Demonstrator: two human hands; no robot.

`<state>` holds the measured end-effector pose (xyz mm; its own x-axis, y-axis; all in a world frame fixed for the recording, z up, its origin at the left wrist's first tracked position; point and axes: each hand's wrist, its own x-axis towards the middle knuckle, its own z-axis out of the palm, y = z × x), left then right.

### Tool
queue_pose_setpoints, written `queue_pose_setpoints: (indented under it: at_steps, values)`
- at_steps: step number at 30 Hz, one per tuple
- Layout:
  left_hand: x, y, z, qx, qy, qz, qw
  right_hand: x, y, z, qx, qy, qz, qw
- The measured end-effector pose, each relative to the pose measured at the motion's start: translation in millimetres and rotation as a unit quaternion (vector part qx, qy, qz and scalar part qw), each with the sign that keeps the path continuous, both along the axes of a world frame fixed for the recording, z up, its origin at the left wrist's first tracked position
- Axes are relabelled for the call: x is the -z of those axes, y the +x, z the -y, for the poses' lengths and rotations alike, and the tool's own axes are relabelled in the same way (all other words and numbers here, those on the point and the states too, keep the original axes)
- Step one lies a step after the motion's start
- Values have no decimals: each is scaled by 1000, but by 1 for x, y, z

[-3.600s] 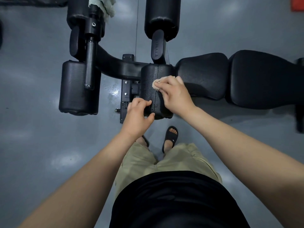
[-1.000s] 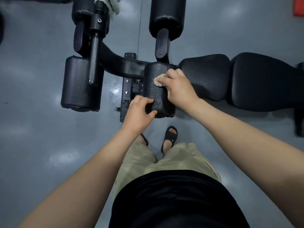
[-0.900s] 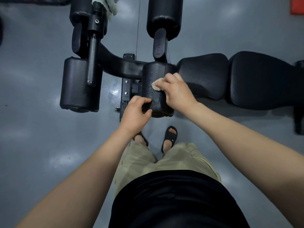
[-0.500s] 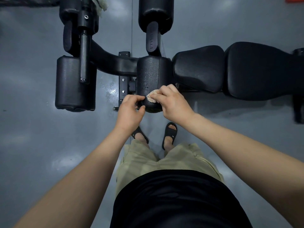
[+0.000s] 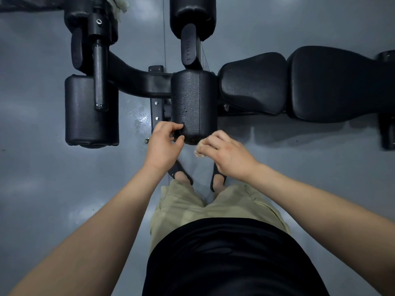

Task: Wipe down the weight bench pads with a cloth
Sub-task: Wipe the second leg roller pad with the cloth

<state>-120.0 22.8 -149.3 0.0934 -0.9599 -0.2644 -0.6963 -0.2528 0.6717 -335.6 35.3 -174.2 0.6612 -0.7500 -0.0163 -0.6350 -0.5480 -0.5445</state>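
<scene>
Cloth [image 5: 199, 150] in right hand [image 5: 226, 154] slid down to roller pad [image 5: 192, 99]'s near end.

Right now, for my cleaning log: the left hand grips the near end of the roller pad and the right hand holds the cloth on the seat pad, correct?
Not quite. In the head view the right hand holds the bunched cloth by the near end of that same roller pad, off the seat pad. The left hand does grip the near end.
</scene>
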Motion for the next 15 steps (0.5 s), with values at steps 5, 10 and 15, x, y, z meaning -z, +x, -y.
queue_pose_setpoints:
  at_steps: [5, 10, 15]
  values:
    - [-1, -3, -2, 8, -15, 10, 1000, -6, -15, 28, 157, 71, 121, 978]
    - [-1, -6, -2, 6, -7, 20, 1000, -33, 2, 93, 268, 145, 133, 943]
    - [-3, -7, 2, 14, 9, 23, 1000, -28, 24, 128, 279, 133, 98, 946]
